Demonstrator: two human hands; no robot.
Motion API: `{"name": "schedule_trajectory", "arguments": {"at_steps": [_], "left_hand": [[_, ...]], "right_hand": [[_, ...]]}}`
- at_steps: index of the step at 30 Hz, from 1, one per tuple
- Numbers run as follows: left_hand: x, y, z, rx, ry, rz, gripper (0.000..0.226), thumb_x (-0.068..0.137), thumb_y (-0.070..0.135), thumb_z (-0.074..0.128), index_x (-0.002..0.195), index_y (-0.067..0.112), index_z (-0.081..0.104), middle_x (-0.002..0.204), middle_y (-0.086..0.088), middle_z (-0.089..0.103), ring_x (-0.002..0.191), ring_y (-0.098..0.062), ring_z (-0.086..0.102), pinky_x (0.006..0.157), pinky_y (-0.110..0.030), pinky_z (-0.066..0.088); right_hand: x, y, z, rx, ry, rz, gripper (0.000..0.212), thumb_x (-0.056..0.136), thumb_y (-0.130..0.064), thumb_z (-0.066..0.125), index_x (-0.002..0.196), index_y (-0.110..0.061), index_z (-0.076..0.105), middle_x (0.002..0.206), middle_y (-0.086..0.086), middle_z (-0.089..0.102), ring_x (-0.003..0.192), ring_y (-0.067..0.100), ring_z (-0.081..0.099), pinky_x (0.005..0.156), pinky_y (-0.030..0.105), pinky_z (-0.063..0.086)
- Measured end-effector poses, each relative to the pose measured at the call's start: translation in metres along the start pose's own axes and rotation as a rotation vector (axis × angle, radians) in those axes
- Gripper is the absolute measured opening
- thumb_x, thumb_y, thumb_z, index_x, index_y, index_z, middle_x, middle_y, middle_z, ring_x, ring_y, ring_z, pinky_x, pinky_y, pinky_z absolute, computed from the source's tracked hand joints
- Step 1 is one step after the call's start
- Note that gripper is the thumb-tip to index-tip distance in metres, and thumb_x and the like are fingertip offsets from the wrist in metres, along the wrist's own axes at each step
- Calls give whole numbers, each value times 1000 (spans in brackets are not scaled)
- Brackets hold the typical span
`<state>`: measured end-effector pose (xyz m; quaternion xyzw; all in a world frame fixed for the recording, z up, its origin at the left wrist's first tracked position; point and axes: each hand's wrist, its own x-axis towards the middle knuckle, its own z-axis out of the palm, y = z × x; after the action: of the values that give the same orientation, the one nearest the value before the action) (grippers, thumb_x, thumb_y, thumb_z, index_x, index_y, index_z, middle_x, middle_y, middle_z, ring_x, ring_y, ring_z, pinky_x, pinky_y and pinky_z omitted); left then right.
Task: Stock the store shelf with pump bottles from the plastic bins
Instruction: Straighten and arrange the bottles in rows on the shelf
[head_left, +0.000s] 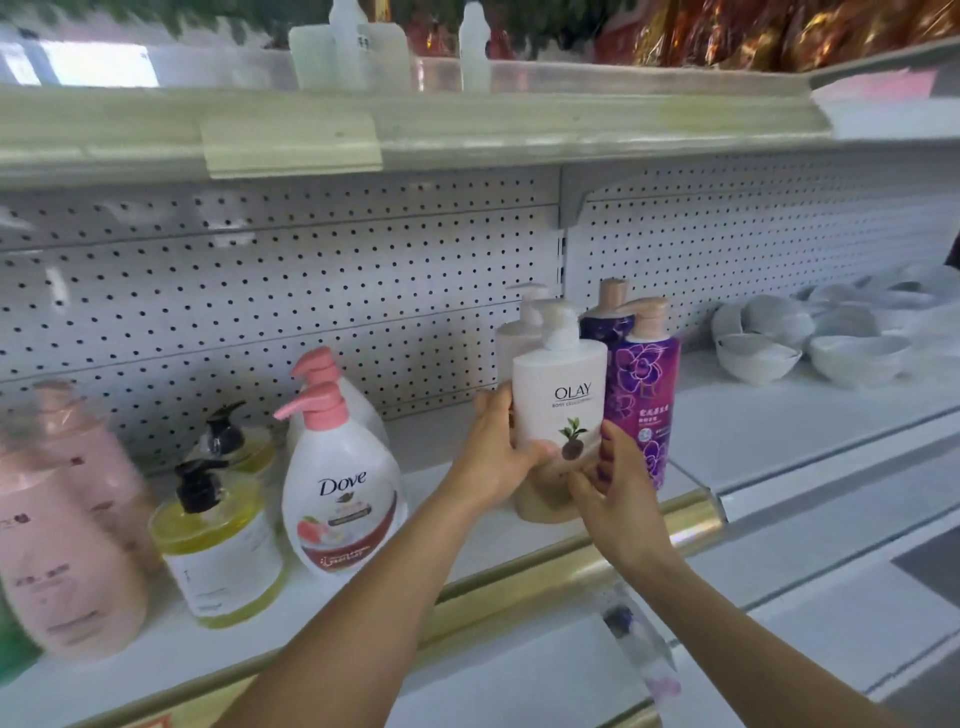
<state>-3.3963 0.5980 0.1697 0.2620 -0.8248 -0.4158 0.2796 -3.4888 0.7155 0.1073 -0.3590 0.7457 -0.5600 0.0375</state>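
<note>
A white Olay pump bottle (563, 395) with a tan base stands upright on the white store shelf (753, 431). My left hand (498, 452) grips its left side, fingers curled round the lower front. My right hand (618, 478) holds its lower right side. Another white pump bottle (514, 338) stands right behind it. Two purple pump bottles (647, 384) stand just to its right, touching or nearly so. Left of my hands stand two Dove pump bottles (340, 493), two yellow pump bottles (218, 545) and pink bottles (67, 519).
White bowls (810, 338) are piled on the shelf to the right. A gold price rail (519, 571) runs along the shelf's front edge. A pegboard back panel (311, 291) closes the rear. An upper shelf (415, 130) overhangs, carrying white bottles and red packets.
</note>
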Motion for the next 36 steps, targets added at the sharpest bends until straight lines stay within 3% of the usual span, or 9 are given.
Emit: {"name": "schedule_trajectory", "arguments": {"at_steps": [6, 8, 11, 14, 18, 23, 27, 31, 36], "left_hand": [[18, -12, -6, 2, 26, -33, 88, 76, 20, 79, 148, 26, 29, 131, 2, 31, 128, -17, 40, 108, -39, 41], [20, -15, -4, -48, 31, -12, 100, 65, 38, 82, 149, 34, 26, 140, 8, 30, 136, -13, 33, 113, -39, 34], [25, -7, 0, -272, 69, -10, 98, 57, 58, 81, 142, 42, 34, 141, 11, 46, 129, -11, 48, 108, -42, 42], [37, 5, 5, -409, 72, 6, 74, 71, 45, 81, 134, 37, 42, 119, 10, 68, 109, -10, 66, 99, -44, 51], [47, 8, 7, -486, 74, -30, 97, 57, 56, 80, 142, 35, 36, 118, 10, 69, 107, -11, 67, 97, -40, 52], [44, 7, 8, -537, 69, -17, 81, 67, 45, 84, 136, 34, 43, 111, 11, 71, 100, -8, 69, 81, -24, 54], [40, 6, 4, -542, 83, -3, 71, 71, 39, 80, 133, 31, 46, 113, 6, 72, 102, -12, 69, 84, -27, 55], [31, 2, -7, -533, 119, -31, 75, 70, 39, 84, 134, 25, 48, 112, 5, 73, 98, -9, 70, 75, -19, 55], [21, -8, -24, -497, 201, -41, 75, 70, 33, 83, 135, 26, 46, 107, 7, 74, 97, -10, 71, 82, -27, 56]], "right_hand": [[16, 2, 0, 46, -114, -55, 63, 90, -35, 59, 144, -31, 27, 139, -5, 43, 127, 12, 45, 103, 36, 44], [18, -9, -5, 133, -124, -60, 58, 94, -41, 55, 144, -33, 28, 138, -13, 41, 126, 0, 42, 101, 19, 39], [30, -30, -9, 295, -194, -36, 38, 99, -43, 41, 134, -47, 28, 127, -32, 41, 107, -30, 40, 81, -6, 33], [53, -33, -3, 381, -223, 12, 50, 99, -55, 27, 147, -40, 26, 143, -22, 37, 126, -14, 35, 101, 11, 28], [73, -29, 5, 465, -204, 161, 64, 92, -69, 21, 145, -36, 36, 142, -5, 48, 133, 15, 42, 112, 40, 31], [74, -30, 8, 483, -193, 187, 58, 96, -63, 22, 140, -33, 45, 130, -2, 60, 122, 16, 54, 104, 38, 41], [73, -32, 7, 464, -231, 184, 61, 94, -65, 22, 141, -32, 44, 133, -2, 58, 125, 16, 52, 105, 37, 39], [66, -41, 13, 439, -279, 199, 81, 80, -81, 23, 143, -34, 41, 140, -5, 52, 132, 15, 46, 112, 42, 34], [58, -55, 24, 459, -337, 177, 60, 97, -60, 20, 147, -30, 36, 147, -5, 43, 134, 11, 38, 105, 28, 28]]}}
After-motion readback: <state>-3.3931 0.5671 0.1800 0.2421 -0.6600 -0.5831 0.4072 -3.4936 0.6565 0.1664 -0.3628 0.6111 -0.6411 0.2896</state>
